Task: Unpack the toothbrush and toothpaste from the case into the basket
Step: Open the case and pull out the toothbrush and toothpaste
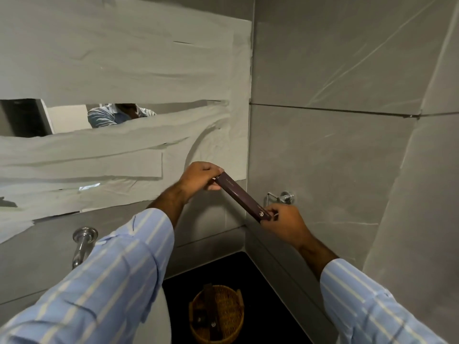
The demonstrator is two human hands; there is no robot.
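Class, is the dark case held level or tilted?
Tilted: the case slopes down from the left hand to the right hand.

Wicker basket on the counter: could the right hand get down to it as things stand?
Probably yes. The basket sits open-topped below the hands, with nothing between it and the right hand, though that hand is busy gripping the case.

Your left hand and right hand hold the case at its two ends, above the basket on the counter.
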